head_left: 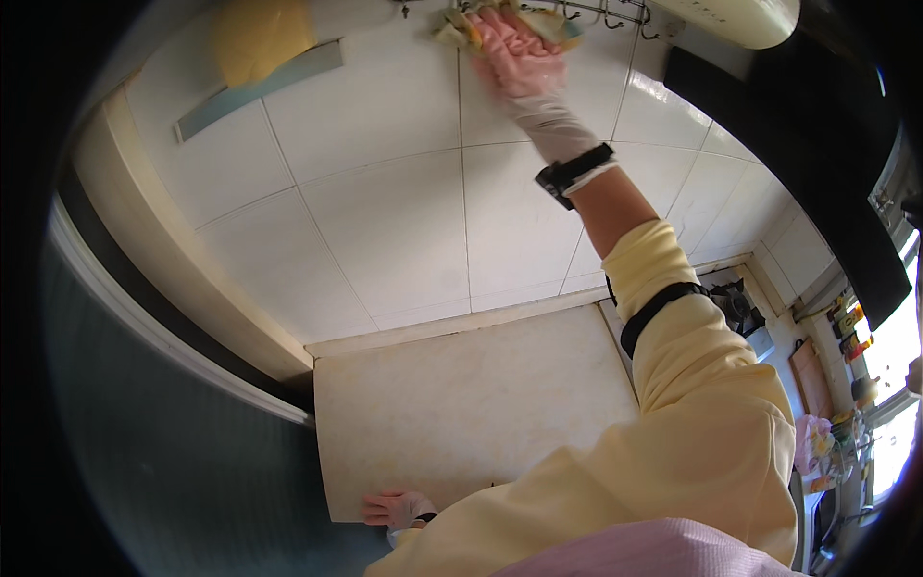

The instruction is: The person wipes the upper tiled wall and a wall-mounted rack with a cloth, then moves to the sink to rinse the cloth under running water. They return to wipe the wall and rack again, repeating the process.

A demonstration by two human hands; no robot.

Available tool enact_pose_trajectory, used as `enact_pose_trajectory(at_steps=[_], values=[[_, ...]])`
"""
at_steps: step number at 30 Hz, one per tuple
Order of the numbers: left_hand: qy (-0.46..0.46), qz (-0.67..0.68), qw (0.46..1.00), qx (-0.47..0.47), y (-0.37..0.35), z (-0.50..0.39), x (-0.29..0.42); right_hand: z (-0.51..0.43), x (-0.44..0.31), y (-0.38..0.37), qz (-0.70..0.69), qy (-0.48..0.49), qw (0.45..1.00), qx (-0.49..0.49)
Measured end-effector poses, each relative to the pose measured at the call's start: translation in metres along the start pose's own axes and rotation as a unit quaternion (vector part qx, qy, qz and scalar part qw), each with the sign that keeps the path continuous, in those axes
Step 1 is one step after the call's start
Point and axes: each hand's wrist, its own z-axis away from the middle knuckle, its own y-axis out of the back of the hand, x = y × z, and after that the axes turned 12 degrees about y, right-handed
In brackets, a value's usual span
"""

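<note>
My right hand [520, 61], in a thin translucent glove, presses a crumpled multicoloured cloth [454, 30] against the white tiled wall [389, 216] at the top of the view. The hand is slightly blurred, and the cloth touches or sits just below a metal hook rail [613, 13]. Down at the lower left, my left hand [393, 509], also gloved, rests flat near the front edge of the pale countertop [469, 389]. Nothing shows in it, and its fingers are a little apart.
A yellow item [263, 40] stands by a grey strip on the wall. A dark range hood [779, 122] overhangs the right side, above a gas burner [737, 306]. Farther right are a cutting board [813, 379] and bottles [854, 332] by a window. A dark refrigerator-like panel [180, 433] borders the left.
</note>
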Motion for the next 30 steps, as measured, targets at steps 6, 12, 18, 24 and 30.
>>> enact_pose_trajectory(at_steps=[6,12,18,24,30], values=[[-0.018,0.031,0.999,-0.019,0.034,0.005,0.008,0.009,0.027,-0.007,0.621,0.453,0.600,-0.224],[-0.004,-0.074,0.977,-0.198,0.091,-0.001,0.027,0.020,-0.001,-0.010,0.792,0.429,0.264,-0.345],[-0.006,-0.038,0.989,-0.144,0.043,0.003,0.010,0.005,-0.020,-0.025,0.802,0.418,0.234,-0.357],[-0.026,0.023,0.999,-0.040,-0.008,0.003,-0.002,0.001,-0.044,0.001,0.792,0.341,0.242,-0.445],[-0.053,0.004,0.998,0.011,-0.028,-0.001,-0.013,-0.003,-0.086,0.023,0.752,0.394,0.380,-0.367]])
